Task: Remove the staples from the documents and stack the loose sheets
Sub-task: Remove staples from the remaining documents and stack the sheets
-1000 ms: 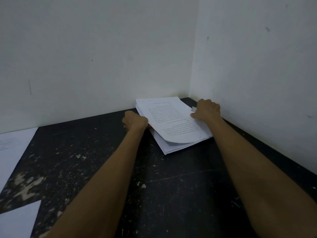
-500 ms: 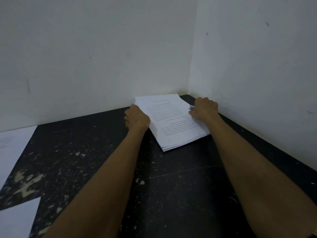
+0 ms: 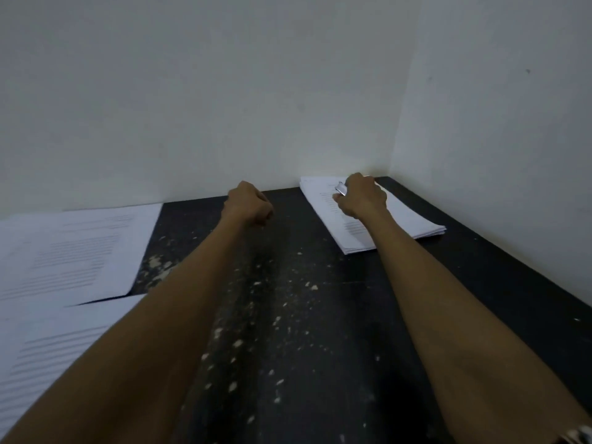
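Left hand [image 3: 248,203], fisted, has quit the stack [image 3: 413,219]; right hand [image 3: 362,197] pinches perhaps a tool [image 3: 341,189].

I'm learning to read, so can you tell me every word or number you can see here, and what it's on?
Nothing here can be read well enough to quote.
Stack of sheets in the corner: printed lines, too blurred to read.
Upper left sheet: printed lines, too blurred to read.
Lower left sheet: printed lines, too blurred to read.
Small metal tool in the right hand: no writing that I can make out.
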